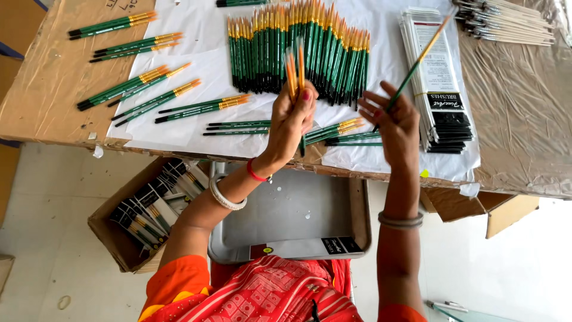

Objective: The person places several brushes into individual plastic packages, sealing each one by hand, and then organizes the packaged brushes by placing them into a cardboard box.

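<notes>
My left hand (pixel 290 122) is raised over the table edge and grips a small bunch of green-handled paint brushes (pixel 295 71) with orange tips pointing up. My right hand (pixel 396 122) pinches a single green brush (pixel 420 56) that slants up to the right. Behind both hands lies a big fanned row of green brushes (pixel 304 50) on white paper (pixel 196 59). Small groups of the same brushes (pixel 137 83) lie spread over the paper's left part, and more lie just under my hands (pixel 339 131).
A stack of flat brush packets (pixel 438 83) lies at the right, pale-handled brushes (pixel 512 24) at the far right corner. Below the table edge sit a grey metal tray (pixel 292 214) and a cardboard box of packed brushes (pixel 149 209).
</notes>
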